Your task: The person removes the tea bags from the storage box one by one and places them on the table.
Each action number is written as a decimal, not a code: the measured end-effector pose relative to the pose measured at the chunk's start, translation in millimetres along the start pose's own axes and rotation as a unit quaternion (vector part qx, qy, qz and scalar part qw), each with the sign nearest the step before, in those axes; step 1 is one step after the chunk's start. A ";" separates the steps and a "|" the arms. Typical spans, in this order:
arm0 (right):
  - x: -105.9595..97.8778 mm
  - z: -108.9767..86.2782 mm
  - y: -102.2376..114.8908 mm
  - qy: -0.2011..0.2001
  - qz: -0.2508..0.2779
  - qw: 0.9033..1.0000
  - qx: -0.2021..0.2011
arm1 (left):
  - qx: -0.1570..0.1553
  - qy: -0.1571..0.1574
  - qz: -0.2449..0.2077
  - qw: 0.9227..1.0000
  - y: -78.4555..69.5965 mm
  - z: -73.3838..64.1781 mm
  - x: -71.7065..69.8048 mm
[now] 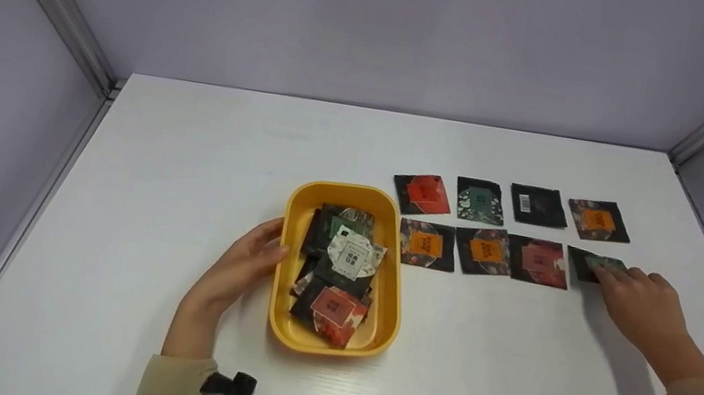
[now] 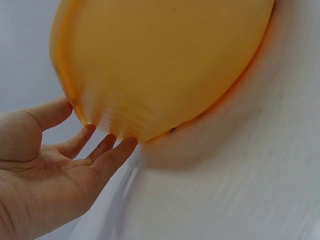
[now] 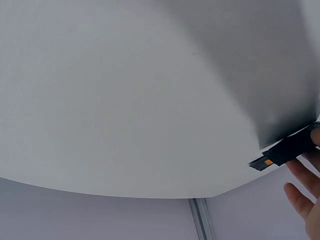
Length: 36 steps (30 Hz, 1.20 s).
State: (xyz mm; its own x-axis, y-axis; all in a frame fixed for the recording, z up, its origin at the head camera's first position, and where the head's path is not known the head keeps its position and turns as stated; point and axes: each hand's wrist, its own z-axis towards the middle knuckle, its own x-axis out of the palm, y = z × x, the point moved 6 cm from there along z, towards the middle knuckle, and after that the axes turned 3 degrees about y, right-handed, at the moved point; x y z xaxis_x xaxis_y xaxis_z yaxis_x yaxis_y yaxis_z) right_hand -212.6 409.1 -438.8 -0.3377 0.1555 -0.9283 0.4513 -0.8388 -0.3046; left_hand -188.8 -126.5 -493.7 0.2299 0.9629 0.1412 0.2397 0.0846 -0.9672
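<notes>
My left hand [image 1: 234, 271] rests with extended fingers against the left side of a yellow plastic tub [image 1: 392, 303]. In the left wrist view, the fingertips [image 2: 131, 142] touch the tub's outer wall [image 2: 165, 65], and the thumb is at its rim. Printed square sachets [image 1: 353, 259] lie jumbled inside. At the right, my right hand [image 1: 642, 307] pinches a dark green sachet [image 1: 582, 262] at the end of the nearer row. The right wrist view shows the thumb on that dark sachet [image 3: 292, 148]; most of the hand is out of frame.
Beyond the held sachet lies a farther row: a red sachet [image 1: 427, 194], a green one [image 1: 480, 202], a black one with a barcode [image 1: 544, 210] and an orange-labelled one [image 1: 599, 220]. Nearer are two orange-labelled sachets [image 1: 427, 245] and a pink-red one [image 1: 538, 261]. Walls enclose the white table [image 1: 211, 147].
</notes>
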 end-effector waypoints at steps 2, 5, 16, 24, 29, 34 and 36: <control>4.2 -1.1 0.4 0.026 0.000 1.000 0.005 | -0.002 -0.002 0.003 1.000 0.5 0.1 0.1; 9.5 -3.4 2.1 0.052 0.001 0.999 0.006 | -0.005 -0.006 0.005 1.000 0.7 0.4 0.2; 15.5 -6.5 5.1 0.064 0.015 0.998 0.012 | 0.012 0.003 0.010 1.000 -1.1 1.0 0.9; 3.9 0.9 8.9 0.062 0.015 0.998 0.010 | 0.006 -0.001 0.008 1.000 -0.7 0.3 0.3; -9.8 13.4 21.1 0.047 0.010 0.999 0.011 | 0.009 0.005 0.002 1.000 -0.1 1.3 1.0; -24.3 28.9 42.8 0.008 0.013 1.000 -0.021 | 0.004 0.000 -0.005 1.000 0.4 0.4 0.2; -28.3 34.9 51.2 -0.006 0.012 0.999 -0.035 | 0.003 0.001 -0.006 1.000 0.5 0.3 0.2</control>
State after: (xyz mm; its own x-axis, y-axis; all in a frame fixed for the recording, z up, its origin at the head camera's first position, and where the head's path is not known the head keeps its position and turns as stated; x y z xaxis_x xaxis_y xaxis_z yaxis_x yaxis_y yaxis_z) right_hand -208.7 343.6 -420.7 -0.3363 0.1294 -0.9328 0.5158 -0.8034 -0.2974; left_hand -189.0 -126.1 -494.2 0.2285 0.9614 0.1530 0.2371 0.0975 -0.9666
